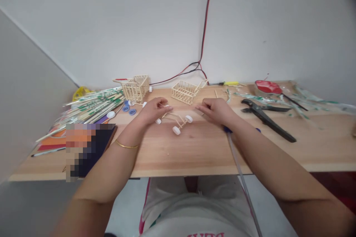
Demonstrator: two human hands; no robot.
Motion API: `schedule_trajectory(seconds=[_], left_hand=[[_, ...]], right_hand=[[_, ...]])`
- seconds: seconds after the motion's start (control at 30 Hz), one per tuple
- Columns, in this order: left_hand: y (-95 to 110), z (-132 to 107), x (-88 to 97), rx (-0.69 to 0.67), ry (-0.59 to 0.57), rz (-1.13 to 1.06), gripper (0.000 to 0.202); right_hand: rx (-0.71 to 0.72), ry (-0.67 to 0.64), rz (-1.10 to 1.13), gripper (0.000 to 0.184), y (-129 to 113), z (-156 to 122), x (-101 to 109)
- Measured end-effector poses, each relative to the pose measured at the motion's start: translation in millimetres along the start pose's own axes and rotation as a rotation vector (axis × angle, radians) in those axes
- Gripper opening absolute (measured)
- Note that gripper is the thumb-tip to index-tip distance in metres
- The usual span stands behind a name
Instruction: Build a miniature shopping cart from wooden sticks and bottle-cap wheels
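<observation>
A small frame of thin wooden sticks [180, 121] with white wheels [176, 130] sits on the table in front of me. My left hand [156, 111] is closed at the frame's left end, thumb and fingers pinched on it and partly covering it. To the right, my right hand [214, 109] is closed in a pinch, apart from the frame; whatever is between its fingertips is too small to make out. Just beyond my hands lies a stick basket [185, 92] with a handle part sticking up. Further left stands a finished-looking miniature stick cart [135, 89] with a red-topped handle.
Wrapped bamboo sticks [102, 105], blue discs [132, 112] and a dark notebook [97, 152] are at left. Black-handled cutters [268, 120], a red pouch [267, 87] and torn plastic wrappers [300, 98] lie right. A glue gun's or similar tool's grey rod [243, 181] crosses the front edge.
</observation>
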State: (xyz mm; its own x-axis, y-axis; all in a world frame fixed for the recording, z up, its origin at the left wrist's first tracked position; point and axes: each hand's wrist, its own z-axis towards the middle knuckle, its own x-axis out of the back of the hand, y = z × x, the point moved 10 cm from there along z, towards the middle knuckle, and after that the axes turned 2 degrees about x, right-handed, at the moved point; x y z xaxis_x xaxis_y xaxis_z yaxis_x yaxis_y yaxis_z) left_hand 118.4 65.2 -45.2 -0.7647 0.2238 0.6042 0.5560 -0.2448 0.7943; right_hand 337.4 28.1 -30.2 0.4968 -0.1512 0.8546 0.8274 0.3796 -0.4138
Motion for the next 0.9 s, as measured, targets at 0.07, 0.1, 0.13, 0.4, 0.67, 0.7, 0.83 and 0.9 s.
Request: schedule_trajectory(seconds=[0.07,0.1,0.13,0.4,0.67,0.7,0.83,0.9], left_hand=[[0,-1,1.2,0.012,-0.040,-0.009,0.059],[0,-2,1.9,0.017,-0.065,-0.011,0.063],[1,-2,2.1,0.011,-0.098,-0.015,0.067],[-5,-14,-6.3,0.017,-0.375,0.164,0.113],[-8,-22,-17.2,-0.037,-0.532,0.176,0.103],[-7,-22,-17.4,-0.036,-0.537,0.181,0.101],[-9,-20,-15.3,-0.014,-0.511,0.245,0.096],[-10,-19,-14.2,-0.012,-0.490,0.282,0.092]], right_hand=[[0.000,0.017,0.053,0.043,-2,0,2],[0.005,0.025,0.091,0.041,-3,0,4],[0.015,0.030,0.135,0.038,-5,0,4],[0.068,-0.162,0.350,0.028,-22,-6,-15],[0.066,-0.330,0.387,0.022,-40,-13,-33],[0.062,-0.329,0.395,0.021,-40,-13,-34],[0.054,-0.310,0.419,0.017,-39,-12,-35],[0.057,-0.310,0.427,0.017,-37,-13,-37]])
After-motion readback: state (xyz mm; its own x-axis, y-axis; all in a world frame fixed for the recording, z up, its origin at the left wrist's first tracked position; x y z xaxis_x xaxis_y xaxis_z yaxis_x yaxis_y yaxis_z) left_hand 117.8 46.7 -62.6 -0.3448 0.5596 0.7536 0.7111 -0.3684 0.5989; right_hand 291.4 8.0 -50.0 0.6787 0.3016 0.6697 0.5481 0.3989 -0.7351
